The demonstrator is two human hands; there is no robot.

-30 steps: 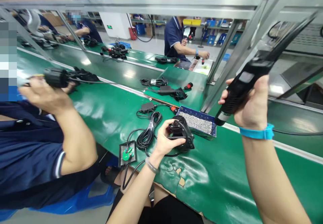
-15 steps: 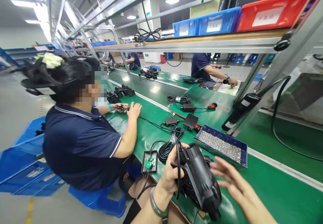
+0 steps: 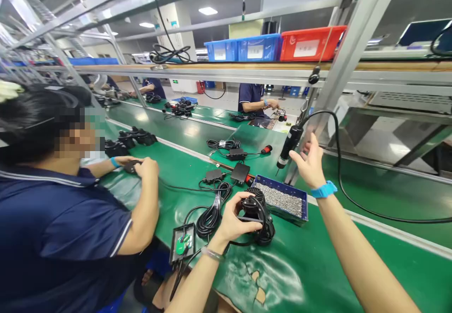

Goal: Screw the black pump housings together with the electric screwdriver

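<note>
My left hand (image 3: 231, 219) grips a black pump (image 3: 267, 228) with a ribbed housing and a looped cable, which rests on the green bench top (image 3: 356, 261). Its palm and thumb hide part of the housing. Beside a black electric screwdriver (image 3: 290, 144) hanging bit-down from a cord, my right hand (image 3: 311, 162) is raised with its fingers apart. I cannot tell whether a fingertip touches the tool. Behind the pump lies a blue tray (image 3: 288, 216) of small silvery screws (image 3: 278, 198).
Coiled black cable (image 3: 208, 219) and an opened box with a green circuit board (image 3: 182, 244) lie left of my hand. A co-worker (image 3: 67, 209) sits at the left, handling a small dark part. Blue bins (image 3: 259, 44) and a red bin (image 3: 312, 40) stand on the shelf above.
The pump has gone from being held up in front of me to standing on the bench by the screw tray. My right hand has moved up to the screwdriver. The view has turned right.
</note>
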